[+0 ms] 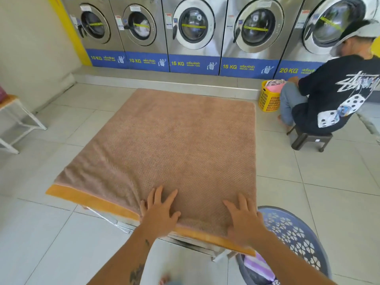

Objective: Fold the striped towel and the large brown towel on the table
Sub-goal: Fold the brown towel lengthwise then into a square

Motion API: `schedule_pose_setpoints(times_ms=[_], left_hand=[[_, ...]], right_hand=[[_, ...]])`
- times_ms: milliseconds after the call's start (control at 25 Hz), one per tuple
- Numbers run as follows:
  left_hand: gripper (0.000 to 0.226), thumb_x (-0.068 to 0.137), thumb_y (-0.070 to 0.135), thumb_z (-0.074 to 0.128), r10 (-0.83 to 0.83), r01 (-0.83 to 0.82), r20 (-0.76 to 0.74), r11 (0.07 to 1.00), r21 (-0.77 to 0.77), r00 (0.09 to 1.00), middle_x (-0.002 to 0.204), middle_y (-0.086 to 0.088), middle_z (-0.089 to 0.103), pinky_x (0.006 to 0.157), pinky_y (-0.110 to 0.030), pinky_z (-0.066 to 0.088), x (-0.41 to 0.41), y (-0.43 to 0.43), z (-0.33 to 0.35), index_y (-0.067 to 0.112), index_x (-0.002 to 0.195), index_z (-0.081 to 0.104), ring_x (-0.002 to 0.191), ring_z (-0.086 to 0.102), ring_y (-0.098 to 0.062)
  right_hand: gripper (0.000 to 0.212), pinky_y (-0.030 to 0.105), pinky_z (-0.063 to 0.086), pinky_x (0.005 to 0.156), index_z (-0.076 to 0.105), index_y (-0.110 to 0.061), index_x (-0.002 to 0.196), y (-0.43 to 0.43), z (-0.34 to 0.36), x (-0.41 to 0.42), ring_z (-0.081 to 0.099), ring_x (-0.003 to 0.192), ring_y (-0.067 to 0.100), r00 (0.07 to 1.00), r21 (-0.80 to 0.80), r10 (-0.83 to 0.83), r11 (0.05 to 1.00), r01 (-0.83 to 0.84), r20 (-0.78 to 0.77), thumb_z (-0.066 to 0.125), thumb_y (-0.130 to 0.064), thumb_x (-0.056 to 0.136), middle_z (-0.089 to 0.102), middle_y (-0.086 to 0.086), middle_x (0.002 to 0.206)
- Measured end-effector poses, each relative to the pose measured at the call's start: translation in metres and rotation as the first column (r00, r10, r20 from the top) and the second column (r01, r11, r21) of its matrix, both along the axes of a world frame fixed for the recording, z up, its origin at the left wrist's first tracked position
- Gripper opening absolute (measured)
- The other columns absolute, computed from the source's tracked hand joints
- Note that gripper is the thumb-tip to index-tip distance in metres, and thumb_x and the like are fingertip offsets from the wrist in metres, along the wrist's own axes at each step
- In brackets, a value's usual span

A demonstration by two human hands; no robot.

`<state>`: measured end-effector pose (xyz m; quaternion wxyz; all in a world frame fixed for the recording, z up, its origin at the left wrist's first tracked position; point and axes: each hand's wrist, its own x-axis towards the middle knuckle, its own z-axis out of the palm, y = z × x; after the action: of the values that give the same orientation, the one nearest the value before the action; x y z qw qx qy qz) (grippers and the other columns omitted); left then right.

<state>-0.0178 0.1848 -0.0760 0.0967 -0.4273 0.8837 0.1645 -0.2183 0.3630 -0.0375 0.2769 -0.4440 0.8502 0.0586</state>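
The large brown towel [174, 136] lies spread flat over the table, covering nearly all of its top. Only the table's orange front edge [82, 197] shows beneath it. My left hand [159, 210] presses flat on the towel near the front edge, fingers straight and spread. My right hand [243, 217] presses flat on the towel a little to the right, also near the front edge. A striped purple and white towel [260, 266] lies in the grey basket at my lower right.
A grey perforated laundry basket [294, 233] stands by the table's front right corner. A person [333, 95] sits on a low stool at the right beside a yellow basket [268, 97]. Washing machines [193, 33] line the back wall. A white bench [14, 120] stands at the left.
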Motion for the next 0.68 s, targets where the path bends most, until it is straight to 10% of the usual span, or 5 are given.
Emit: schedule_pose_setpoints(times_ms=[320,440,680], left_hand=[[0.041,0.085,0.038,0.06,-0.034,-0.026,-0.305,0.982,-0.189,0.952,0.134,-0.007,0.046,0.099,-0.049,0.044,0.068,-0.041,-0.015,0.029,0.125,0.061,0.119,0.044,-0.031],[0.018,0.086,0.028,0.064,-0.114,0.066,-0.364,0.988,-0.142,0.924,0.108,0.0,0.048,0.086,-0.041,0.049,0.082,-0.06,-0.01,0.026,0.104,0.063,0.097,0.046,-0.023],[0.022,0.084,0.029,0.062,-0.248,0.231,-0.405,0.969,-0.09,0.88,0.107,0.003,0.044,0.082,-0.035,0.046,0.108,-0.067,-0.011,0.024,0.106,0.06,0.094,0.041,-0.019]], right_hand=[[0.035,0.035,0.041,0.087,0.047,-0.029,0.112,-0.006,-0.01,0.076,0.044,0.105,0.021,0.955,-0.209,-0.263,0.95,0.231,-0.14,0.049,-0.016,0.079,0.045,-0.002,0.111],[0.019,0.042,0.054,0.074,0.047,-0.032,0.081,-0.004,-0.013,0.081,0.056,0.082,0.02,0.923,-0.197,-0.373,0.916,0.35,-0.094,0.044,-0.014,0.076,0.054,-0.01,0.084],[0.019,0.037,0.058,0.075,0.057,-0.026,0.084,-0.008,-0.002,0.096,0.058,0.08,0.014,0.903,-0.142,-0.406,0.911,0.387,-0.139,0.055,-0.008,0.085,0.062,-0.005,0.089]])
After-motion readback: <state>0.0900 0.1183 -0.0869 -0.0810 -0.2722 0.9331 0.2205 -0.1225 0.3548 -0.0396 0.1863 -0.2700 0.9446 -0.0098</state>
